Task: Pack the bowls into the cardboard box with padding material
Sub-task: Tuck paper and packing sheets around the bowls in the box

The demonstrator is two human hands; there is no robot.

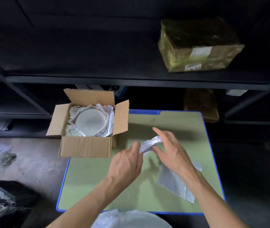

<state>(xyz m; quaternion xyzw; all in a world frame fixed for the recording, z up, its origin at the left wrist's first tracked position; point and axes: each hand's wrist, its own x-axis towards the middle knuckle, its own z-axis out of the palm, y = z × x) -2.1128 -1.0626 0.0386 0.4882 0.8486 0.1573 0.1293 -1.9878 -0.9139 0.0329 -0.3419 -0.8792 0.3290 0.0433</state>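
An open cardboard box (85,146) stands on the left corner of a green table (98,178) with a blue rim. Inside it a white bowl (90,122) lies on crumpled white paper padding (110,120). Between my hands, over the table, is a crumpled sheet of white paper (149,143). My left hand (127,163) pinches its left end. My right hand (168,150) holds its right end with thumb and fingers, the index finger stretched out.
A flat bubble-wrap sheet (175,183) lies on the table under my right forearm. Another white bowl or wrapped item (131,219) sits at the bottom edge. Dark metal shelving behind carries a taped parcel (198,46). A black bag (2,199) lies on the floor, left.
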